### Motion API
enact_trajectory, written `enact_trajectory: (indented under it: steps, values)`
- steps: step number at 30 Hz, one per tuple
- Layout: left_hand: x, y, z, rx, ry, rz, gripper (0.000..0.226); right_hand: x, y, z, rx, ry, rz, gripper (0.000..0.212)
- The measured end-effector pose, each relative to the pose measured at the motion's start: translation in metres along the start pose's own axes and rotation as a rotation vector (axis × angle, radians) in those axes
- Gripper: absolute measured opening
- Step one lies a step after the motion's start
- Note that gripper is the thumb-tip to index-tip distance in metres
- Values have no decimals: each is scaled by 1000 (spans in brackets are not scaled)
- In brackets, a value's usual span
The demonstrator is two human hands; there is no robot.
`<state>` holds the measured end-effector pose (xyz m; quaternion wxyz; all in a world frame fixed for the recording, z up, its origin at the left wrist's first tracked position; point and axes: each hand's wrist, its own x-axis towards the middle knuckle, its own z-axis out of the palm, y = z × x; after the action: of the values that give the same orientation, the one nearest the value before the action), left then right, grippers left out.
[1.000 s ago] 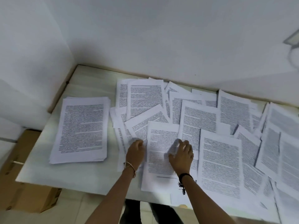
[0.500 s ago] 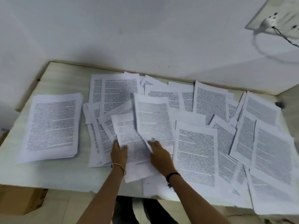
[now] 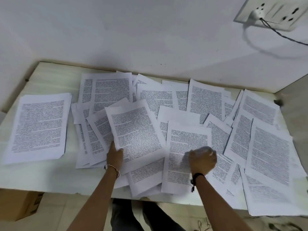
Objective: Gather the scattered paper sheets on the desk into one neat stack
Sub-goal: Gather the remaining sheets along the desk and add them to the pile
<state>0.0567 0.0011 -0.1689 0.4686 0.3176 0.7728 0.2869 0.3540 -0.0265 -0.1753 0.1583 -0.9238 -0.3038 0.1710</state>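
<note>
Handover done: my left fingers (image 3: 117,151) now pinch the printed sheet (image 3: 135,130) at its lower-left corner; right fingers (image 3: 205,153), blurred, curl on the next sheet (image 3: 186,140) mid-right, grip indeterminate, so gathering advances.

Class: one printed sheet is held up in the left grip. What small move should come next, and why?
Probably the right grip draws the white printed sheet beneath it onto the lifted white sheet in the left grip: the two lie side by side among many scattered sheets.
</note>
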Motion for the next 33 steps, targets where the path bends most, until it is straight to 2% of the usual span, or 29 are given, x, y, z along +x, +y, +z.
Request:
enact_trajectory:
  steps: [1, 2, 5, 7, 9, 10, 11, 12, 13, 15, 17, 18, 20, 21, 24, 25, 28, 29, 30, 32, 33]
  values:
    - [-2, 0, 4, 15, -4, 9, 48, 5, 9, -6, -11, -25, 113, 78]
    - [-4, 0, 6, 31, -14, 17, 49, 5, 14, -11, -9, -66, 150, 80]
    - [-9, 2, 12, 87, -63, 75, 53, -2, 12, -8, 194, -162, 110, 72]
    - [-11, 4, 15, 136, -90, 108, 53, -7, 1, -4, 332, -233, 59, 54]
    - [-12, 7, 13, 203, -84, 120, 51, -11, -11, 0, 385, -276, -57, 15]
    - [-11, 8, 10, 229, -64, 116, 51, -13, -19, -2, 380, -267, -109, 11]
    - [-10, 8, 6, 240, -45, 110, 50, -13, -27, -4, 394, -232, -145, 20]
    - [-8, 6, 1, 230, -41, 104, 49, -13, -33, -6, 420, -237, -151, 18]
    - [-5, 3, -4, 206, -59, 97, 48, -13, -38, -6, 464, -291, -160, 10]
    - [1, -4, -15, 127, -169, 75, 45, -18, -47, -5, 449, -488, -181, 29]
    - [-1, -4, -23, 11, -296, 19, 41, -27, -53, 3, 397, -644, -301, 18]
    - [-3, -5, -25, -57, -336, 3, 39, -34, -57, 8, 378, -664, -350, 19]
    - [-10, -2, -26, -164, -365, -6, 40, -48, -65, 20, 417, -651, -344, 11]
    - [-12, -2, -26, -206, -362, -5, 42, -53, -67, 26, 455, -588, -339, 15]
    - [-11, -7, -22, -280, -370, 2, 45, -52, -66, 40, 341, -250, -338, 33]
    - [-12, -7, -20, -286, -387, 0, 46, -51, -64, 42, 282, -246, -373, 39]
    - [-17, -5, -15, -285, -417, 19, 47, -56, -67, 42, 236, -485, -597, 45]
    - [-19, -2, -15, -284, -408, 31, 47, -57, -68, 44, 234, -490, -629, 47]
    - [-19, 0, -17, -284, -392, 42, 46, -56, -68, 46, 239, -446, -618, 51]
    - [-19, 2, -28, -309, -359, 64, 44, -57, -74, 48, 323, -332, -472, 59]
    - [-18, 3, -37, -338, -343, 73, 43, -58, -78, 48, 382, -347, -400, 59]
